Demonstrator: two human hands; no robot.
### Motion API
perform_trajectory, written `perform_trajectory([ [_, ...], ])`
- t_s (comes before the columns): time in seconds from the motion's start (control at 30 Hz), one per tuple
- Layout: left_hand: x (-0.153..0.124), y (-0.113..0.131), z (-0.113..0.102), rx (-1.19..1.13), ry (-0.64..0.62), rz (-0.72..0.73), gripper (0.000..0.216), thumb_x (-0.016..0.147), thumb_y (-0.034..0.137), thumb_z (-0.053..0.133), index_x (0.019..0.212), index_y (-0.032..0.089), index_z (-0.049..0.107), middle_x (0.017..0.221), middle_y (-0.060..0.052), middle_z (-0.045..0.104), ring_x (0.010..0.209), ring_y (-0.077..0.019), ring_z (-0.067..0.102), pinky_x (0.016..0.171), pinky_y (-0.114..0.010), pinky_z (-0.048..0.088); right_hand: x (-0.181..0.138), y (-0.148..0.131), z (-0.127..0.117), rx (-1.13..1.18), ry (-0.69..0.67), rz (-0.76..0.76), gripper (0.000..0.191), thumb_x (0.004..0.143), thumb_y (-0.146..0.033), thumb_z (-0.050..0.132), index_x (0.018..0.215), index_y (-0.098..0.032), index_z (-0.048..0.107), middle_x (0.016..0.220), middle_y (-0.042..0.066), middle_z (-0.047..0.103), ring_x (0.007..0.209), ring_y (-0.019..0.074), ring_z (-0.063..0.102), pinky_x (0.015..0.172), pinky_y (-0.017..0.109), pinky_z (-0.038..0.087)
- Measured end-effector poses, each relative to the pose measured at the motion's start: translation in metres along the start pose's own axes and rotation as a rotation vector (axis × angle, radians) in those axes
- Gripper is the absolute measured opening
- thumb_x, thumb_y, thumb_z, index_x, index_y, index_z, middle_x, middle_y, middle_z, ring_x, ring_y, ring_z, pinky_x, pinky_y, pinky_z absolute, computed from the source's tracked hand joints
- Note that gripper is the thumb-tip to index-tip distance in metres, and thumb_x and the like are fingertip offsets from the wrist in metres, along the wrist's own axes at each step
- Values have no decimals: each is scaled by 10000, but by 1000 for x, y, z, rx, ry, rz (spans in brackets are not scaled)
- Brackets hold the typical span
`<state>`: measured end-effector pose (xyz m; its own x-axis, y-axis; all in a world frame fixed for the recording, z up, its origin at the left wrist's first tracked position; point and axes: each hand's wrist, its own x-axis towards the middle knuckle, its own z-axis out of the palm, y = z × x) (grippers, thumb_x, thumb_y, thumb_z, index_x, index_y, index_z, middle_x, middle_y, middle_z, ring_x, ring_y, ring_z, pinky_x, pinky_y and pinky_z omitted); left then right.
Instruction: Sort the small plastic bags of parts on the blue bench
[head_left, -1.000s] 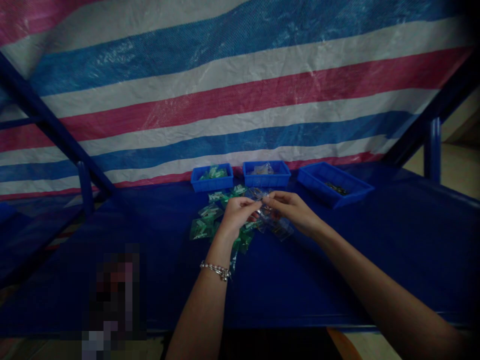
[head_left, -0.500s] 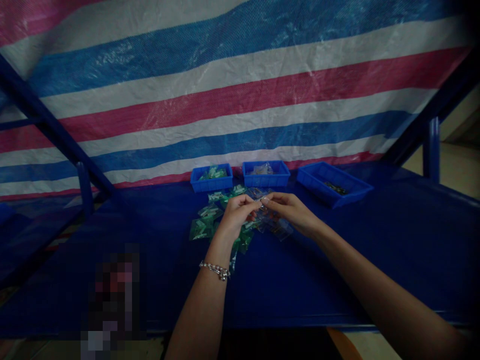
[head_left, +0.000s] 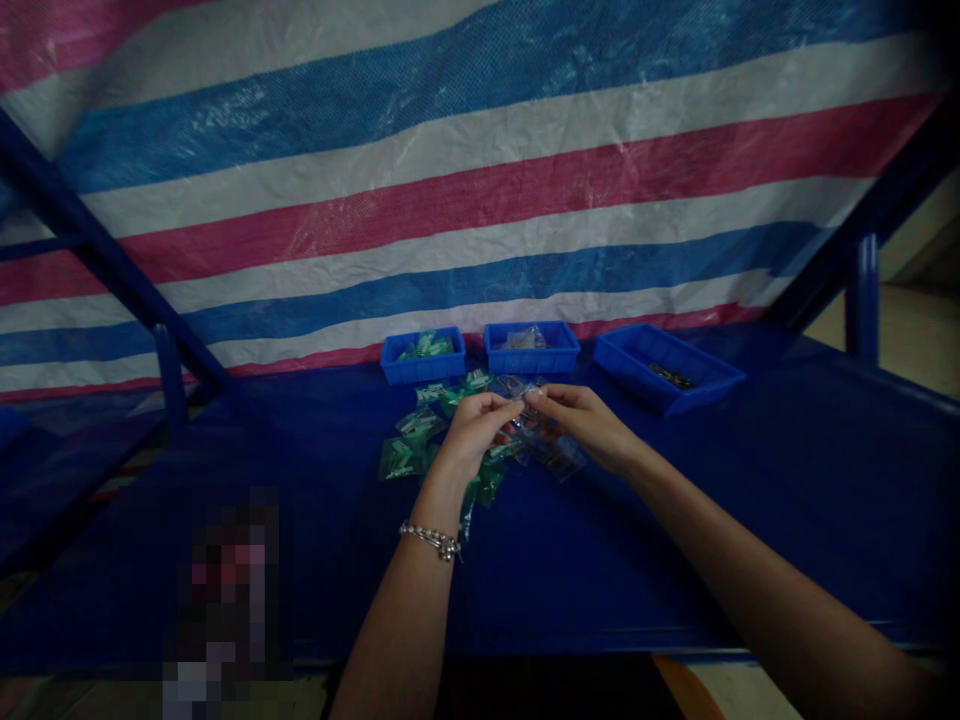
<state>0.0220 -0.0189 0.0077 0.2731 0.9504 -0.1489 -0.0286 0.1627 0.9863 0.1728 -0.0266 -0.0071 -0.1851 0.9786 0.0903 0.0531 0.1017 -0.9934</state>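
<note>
Taking the fingertips as the clock's centre, the left hand (head_left: 476,428) and the right hand (head_left: 589,418) meet there, thumbs and fingers closed in a pinch on a small, clear plastic bag (head_left: 528,412) just above the table. The left thumb points toward two o'clock, the right toward ten. Fingers hide much of the bag — its long axis and the way its mouth points cannot be told.

At five o'clock, a flat, clear plastic bag with dark slender pieces inside (head_left: 561,458) lies slanted, roughly from ten to four. Small green-tinted plastic bags with pale strips (head_left: 403,458) spread from ten round to seven.

Beyond stand three rectangular blue plastic bins: one with green bags (head_left: 424,372) at ten, one with clear bags (head_left: 532,360) at twelve, and one with dark metallic pieces (head_left: 675,400) between two and three.
</note>
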Motion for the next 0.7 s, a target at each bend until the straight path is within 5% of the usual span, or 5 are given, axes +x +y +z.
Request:
perform_trajectory([
  [0.7, 1, 2, -1, -49, 80, 71, 190, 660, 250, 637, 590, 124, 513, 496, 27, 476, 440, -48, 435, 426, -174, 318, -1, -3, -1, 4, -17, -32, 294, 692, -449, 619, 710, -158, 585, 612, 6, 585, 481, 84, 474, 464, 226, 354],
])
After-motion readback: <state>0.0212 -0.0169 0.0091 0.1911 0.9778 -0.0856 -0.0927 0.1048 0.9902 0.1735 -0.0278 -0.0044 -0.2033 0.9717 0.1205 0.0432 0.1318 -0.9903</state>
